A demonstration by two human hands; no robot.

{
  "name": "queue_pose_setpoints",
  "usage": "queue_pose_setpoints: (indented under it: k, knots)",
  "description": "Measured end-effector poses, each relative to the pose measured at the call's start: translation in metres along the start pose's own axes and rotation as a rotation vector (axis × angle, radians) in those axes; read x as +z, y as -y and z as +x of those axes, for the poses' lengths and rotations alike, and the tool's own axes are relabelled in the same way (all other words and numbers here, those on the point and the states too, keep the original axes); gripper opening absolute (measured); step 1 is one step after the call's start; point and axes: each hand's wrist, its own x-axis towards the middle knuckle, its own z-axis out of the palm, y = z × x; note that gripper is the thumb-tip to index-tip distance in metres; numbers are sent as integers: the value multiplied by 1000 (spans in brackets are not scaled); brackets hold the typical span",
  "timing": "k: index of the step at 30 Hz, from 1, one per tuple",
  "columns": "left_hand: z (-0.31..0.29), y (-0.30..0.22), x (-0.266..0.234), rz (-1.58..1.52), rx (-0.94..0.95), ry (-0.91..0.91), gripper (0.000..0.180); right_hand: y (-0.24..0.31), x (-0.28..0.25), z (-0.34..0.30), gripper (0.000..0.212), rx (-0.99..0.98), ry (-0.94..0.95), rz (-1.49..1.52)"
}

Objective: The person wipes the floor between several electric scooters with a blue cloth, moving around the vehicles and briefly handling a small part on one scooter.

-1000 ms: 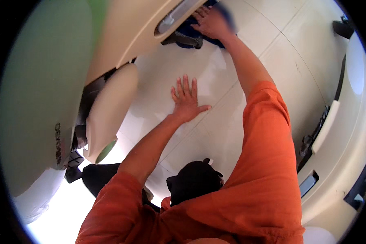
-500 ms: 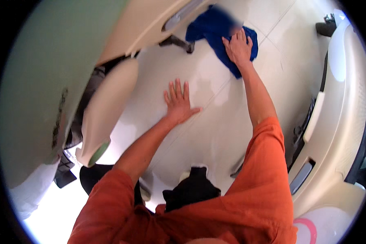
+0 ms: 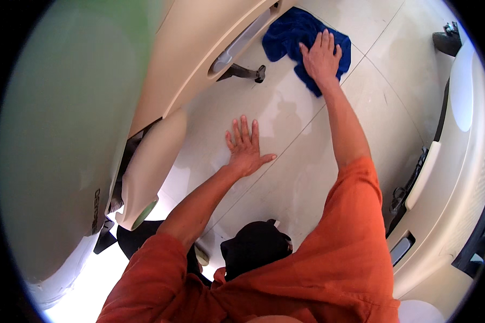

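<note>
A dark blue cloth (image 3: 285, 35) lies crumpled on the pale tiled floor (image 3: 275, 188) at the far middle. My right hand (image 3: 323, 60) rests flat on the cloth, palm down, its fingers stretched out over the fabric. Nearer and to the left, my left hand (image 3: 245, 152) is pressed flat against the bare tiles with fingers spread and nothing in it. Both arms reach forward out of orange sleeves.
On the left stands a bulky cream panel (image 3: 194, 59) with a recessed grey handle and a dark foot (image 3: 245, 72) beneath. Another cream unit (image 3: 442, 167) curves along the right, with a dark wheel (image 3: 447, 42) at its far end. My black-clad knee (image 3: 256, 247) is below.
The view has shifted slightly, so hands and cloth appear a little farther right. My right hand stays on the cloth, and my left hand stays on the floor.
</note>
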Motion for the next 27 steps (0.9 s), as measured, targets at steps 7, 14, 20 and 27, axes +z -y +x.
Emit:
queue_pose_setpoints:
  k: [7,14,20,27]
  knots:
    - [3,-8,-2,-6,16,48,119,-44,31,61,81,56,-19,-47]
    - [2,-2,3,8,10,-18,119,-11,12,61,77,180,146,24]
    - [8,-6,11,34,31,-57,120,-24,6,1,77,151,30,-111]
    - [11,1,15,13,22,-123,118,0,-29,-110,71,261,-61,-71]
